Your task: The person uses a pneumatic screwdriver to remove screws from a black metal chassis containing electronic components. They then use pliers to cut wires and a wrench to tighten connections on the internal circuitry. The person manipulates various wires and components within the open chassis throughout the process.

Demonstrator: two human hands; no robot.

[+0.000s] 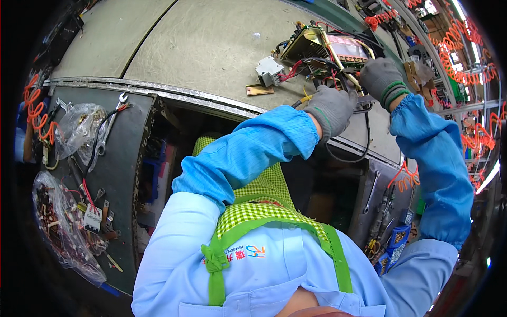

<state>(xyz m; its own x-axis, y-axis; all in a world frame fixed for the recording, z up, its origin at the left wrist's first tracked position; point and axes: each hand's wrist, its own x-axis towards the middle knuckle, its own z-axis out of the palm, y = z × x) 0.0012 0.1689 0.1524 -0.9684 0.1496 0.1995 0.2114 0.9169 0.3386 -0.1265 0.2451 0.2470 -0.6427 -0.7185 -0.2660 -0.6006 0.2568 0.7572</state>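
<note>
An opened electrical unit (306, 46) with exposed boards, copper-coloured parts and several wires lies on the bench in front of me. My left hand (334, 107), in a grey knitted glove, is closed at the near end of the unit, among dark cables. Its fingertips hide what they pinch. My right hand (381, 79), in a matching glove, is curled at the unit's right end, its fingers closed and what they hold hidden. A pale grey circuit breaker (269, 71) hangs off the unit by red wires. A black cable (364, 153) loops down over the bench edge below my hands.
A small tan plate (260, 90) lies near the breaker. At left, a dark side table (127, 174) carries wrenches (110, 127), clear plastic bags (66, 232) of parts and a white breaker (93, 218). Blue bins (398, 238) stand at lower right; orange coiled hoses (465, 68) hang beyond.
</note>
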